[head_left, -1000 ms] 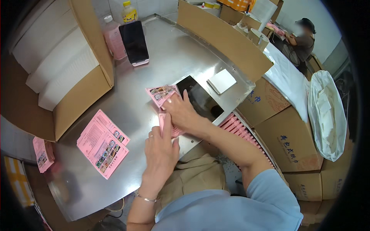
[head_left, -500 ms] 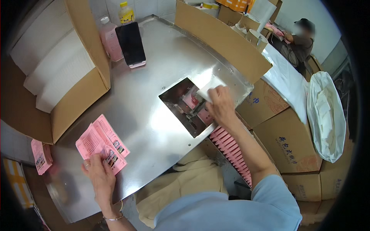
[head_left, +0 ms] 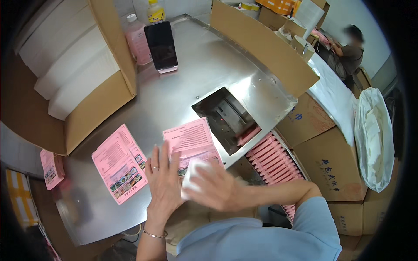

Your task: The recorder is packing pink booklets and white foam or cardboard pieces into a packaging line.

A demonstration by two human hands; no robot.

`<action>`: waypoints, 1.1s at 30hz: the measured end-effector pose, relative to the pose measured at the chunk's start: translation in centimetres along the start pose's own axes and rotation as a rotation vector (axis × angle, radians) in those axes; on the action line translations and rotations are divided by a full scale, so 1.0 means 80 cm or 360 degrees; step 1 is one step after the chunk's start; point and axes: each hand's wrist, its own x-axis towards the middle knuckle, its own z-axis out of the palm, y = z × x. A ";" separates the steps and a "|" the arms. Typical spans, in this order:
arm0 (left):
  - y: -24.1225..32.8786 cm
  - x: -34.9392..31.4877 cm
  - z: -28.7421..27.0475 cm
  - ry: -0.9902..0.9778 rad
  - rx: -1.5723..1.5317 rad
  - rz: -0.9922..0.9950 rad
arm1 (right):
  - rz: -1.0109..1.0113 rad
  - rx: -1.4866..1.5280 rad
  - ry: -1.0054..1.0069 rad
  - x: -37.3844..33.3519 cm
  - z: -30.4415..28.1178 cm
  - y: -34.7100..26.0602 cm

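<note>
A pink printed sheet lies in front of me, just left of the rectangular opening in the metal table. The fingers of my left hand are stretched out over its left edge, with the thumb hidden. My right hand, smeared by motion, holds a white folded tissue over the sheet's lower part, close to the left fingers. To the left of my left hand lies a stack of pink printed sheets. Inside the opening, a grey metal mechanism and a bit of pink show.
A cardboard box of white folded tissues stands at left; a phone and two bottles stand behind. A tray of pink packs sits below the table's right edge. Cartons are stacked at right. Another person sits at the back.
My left hand has moved right from the stack, and a pink sheet now lies beside the opening. My right hand has come from the opening to this sheet, bringing the white tissue.
</note>
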 end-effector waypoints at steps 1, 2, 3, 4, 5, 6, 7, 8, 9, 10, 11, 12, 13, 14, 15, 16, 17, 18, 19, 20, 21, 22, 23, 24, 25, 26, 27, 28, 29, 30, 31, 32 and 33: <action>0.006 0.004 0.003 -0.0006 0.0005 0.0008 | 0.0162 -0.0147 -0.0006 0.012 0.013 0.014; 0.022 0.013 0.010 0.0046 -0.0082 -0.0113 | 0.0223 -0.0303 -0.0209 0.026 0.019 0.044; 0.032 0.019 0.009 0.0109 -0.0146 -0.0256 | 0.0259 -0.0439 -0.0400 0.061 0.022 0.071; 0.037 0.032 0.016 0.0190 -0.0121 -0.0283 | 0.0277 -0.0541 -0.0364 0.085 0.028 0.083; 0.033 0.033 0.019 0.0214 -0.0099 -0.0304 | 0.0244 -0.0531 -0.0346 0.089 0.031 0.079; 0.028 0.032 0.020 0.0326 0.0002 -0.0332 | 0.0233 -0.0298 -0.0407 0.085 0.035 0.068; 0.019 0.032 0.021 0.0443 0.0105 -0.0365 | 0.0210 -0.0067 -0.0472 0.081 0.043 0.060; 0.015 0.029 0.018 0.0317 0.0049 -0.0369 | 0.0218 -0.0027 -0.0282 0.070 0.037 0.050; 0.012 0.025 0.012 0.0382 0.0080 -0.0405 | 0.0202 0.0025 -0.0086 0.058 0.026 0.047; 0.013 0.018 0.008 0.0258 0.0055 -0.0286 | 0.0234 0.0181 -0.0043 0.050 0.019 0.056; 0.018 0.009 0.005 0.0123 0.0029 -0.0173 | 0.0270 0.0347 -0.0012 0.048 0.011 0.067; 0.020 0.002 0.002 0.0177 0.0074 -0.0236 | 0.0399 0.0494 0.0046 0.062 -0.002 0.070; 0.021 0.000 0.001 0.0200 -0.0005 -0.0280 | 0.0530 0.0637 0.0100 0.082 -0.018 0.071; 0.019 -0.003 -0.001 0.0225 -0.0075 -0.0315 | 0.0381 0.0528 0.0186 0.107 -0.022 0.077; 0.017 -0.010 -0.001 0.0285 -0.0013 -0.0362 | 0.0234 0.0426 0.0285 0.136 -0.021 0.083; 0.015 -0.017 -0.001 0.0377 -0.0110 -0.0260 | 0.0201 0.0495 0.0257 0.163 -0.014 0.089; 0.011 -0.016 -0.008 0.0451 -0.0222 -0.0138 | 0.0257 0.0688 0.0229 0.185 0.000 0.095; -0.003 -0.017 -0.020 0.0504 -0.0278 -0.0024 | 0.0345 0.0760 0.0117 0.212 0.010 0.098; -0.029 -0.012 -0.032 0.0526 -0.0239 -0.0040 | 0.0447 0.0831 -0.0007 0.240 0.025 0.100; -0.062 -0.001 -0.045 0.0532 -0.0191 0.0028 | 0.0498 0.0978 0.0028 0.266 0.048 0.106; -0.099 0.009 -0.061 0.0530 -0.0133 0.0083 | 0.0544 0.1142 0.0057 0.295 0.076 0.111; -0.144 0.023 -0.080 0.0452 -0.0146 -0.0116 | 0.0635 0.1005 -0.0078 0.330 0.096 0.113; -0.194 0.037 -0.095 0.0377 -0.0159 -0.0320 | 0.0720 0.0867 -0.0213 0.361 0.119 0.113; -0.246 0.050 -0.089 0.0537 0.0096 -0.0565 | 0.0697 0.0872 -0.0195 0.382 0.154 0.118; -0.294 0.073 -0.080 0.0690 0.0329 -0.0779 | 0.0828 0.0651 0.0018 0.399 0.193 0.137; -0.329 0.099 -0.090 0.0800 0.0141 -0.1094 | 0.0960 0.0429 0.0224 0.411 0.219 0.153; -0.370 0.111 -0.107 0.0908 -0.0034 -0.1447 | 0.0950 0.0448 0.0220 0.428 0.239 0.156; -0.416 0.123 -0.118 0.1017 -0.0188 -0.1411 | 0.1209 0.0609 0.0295 0.444 0.247 0.167; -0.464 0.124 -0.124 0.1121 -0.0336 -0.1384 | 0.1466 0.0781 0.0362 0.461 0.254 0.171; -0.511 0.104 -0.125 0.1119 -0.0313 -0.1415 | 0.1577 0.0935 0.0412 0.479 0.258 0.155; -0.549 0.096 -0.122 0.1092 -0.0265 -0.1248 | 0.1580 0.0931 0.0407 0.485 0.273 0.161; -0.557 0.106 -0.116 0.1044 -0.0246 -0.1066 | 0.1493 0.0903 0.0571 0.483 0.290 0.180; -0.560 0.119 -0.103 0.1024 -0.0274 -0.1060 | 0.1396 0.0876 0.0730 0.478 0.306 0.196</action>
